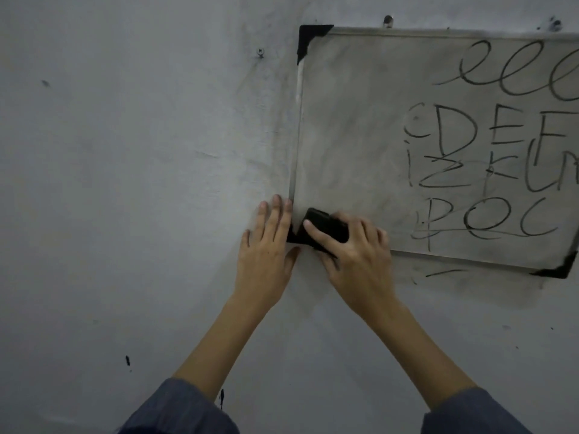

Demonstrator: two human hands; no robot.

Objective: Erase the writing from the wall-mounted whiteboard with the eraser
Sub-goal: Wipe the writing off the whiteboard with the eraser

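Two dark grey sleeves (175, 408) at the near edge, one on each forearm, both arms reaching up to the wall.

Left hand (266, 242): fingers straight and together, palm flat against the wall (125, 183) just left of the board's lower left corner, fingertips touching the frame edge; holds nothing.

Right hand (354, 249): fingers curled over the eraser (326, 228), grip closed on it. Eraser black, blocky, pressed on the board's lower left corner, covering the black corner cap there.

Whiteboard (360, 120): wall-mounted, hung tilted, thin pale frame, black caps at upper left and lower right corners. Left portion smeared grey, free of letters. Right portion carries black marker writing (488, 158): a row of loops like "eee" at top; "C D E F" below; a smudged line reading roughly "i Z K U"; then "P O C", struck through.

Wall, grey, scuffed: screw (260, 52) left of the board, hanging peg (388, 21) above its top edge, dark smudges beneath the frame, black drips (127, 360) low on the left.
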